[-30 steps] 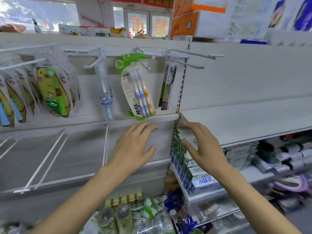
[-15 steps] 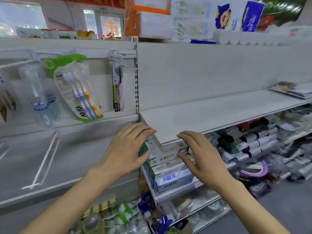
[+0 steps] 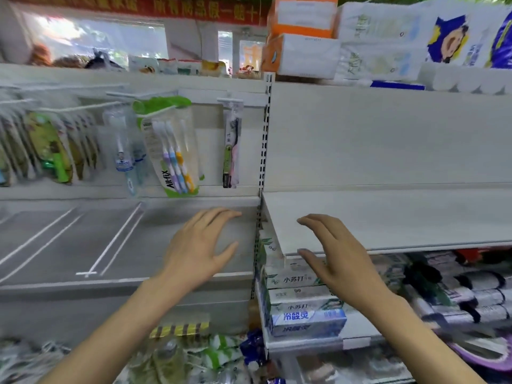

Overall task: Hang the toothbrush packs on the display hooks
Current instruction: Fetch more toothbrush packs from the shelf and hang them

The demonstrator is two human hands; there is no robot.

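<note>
Here's the pegboard bay, and the writing first: the green-topped three-brush pack (image 3: 170, 151) reads "All-fix" down its lower left edge, with purple, blue and orange handles side by side under the clear front. It hangs from a display hook (image 3: 138, 93) on the upper rail. Just left of it hangs a clear single-brush pack (image 3: 122, 145) with a small blue label — too blurred to read. To the right, close to the slotted upright, a slim pack with a dark-and-green brush (image 3: 232, 151) hangs from its own hook. Far left, a crowded row of yellow-green packs (image 3: 50, 148) hangs from the white hooks, print unreadable.

Down on the right, stacked toothpaste boxes (image 3: 299, 297) sit below the bare white shelf (image 3: 388, 217); one white-and-green box shows "小苏打", and the blue box at the bottom carries large white characters I can't make out for certain. A red banner (image 3: 194, 9) with yellow characters runs along the top, blurred.

Now the hands — both empty. The left hand (image 3: 202, 250) is spread open, palm toward the grey back panel, fingers loosely apart; whether it touches the panel, I can't tell. The right hand (image 3: 335, 259) is open too, fingers slightly curled, in front of the shelf's corner and the top toothpaste boxes, holding nothing.
</note>
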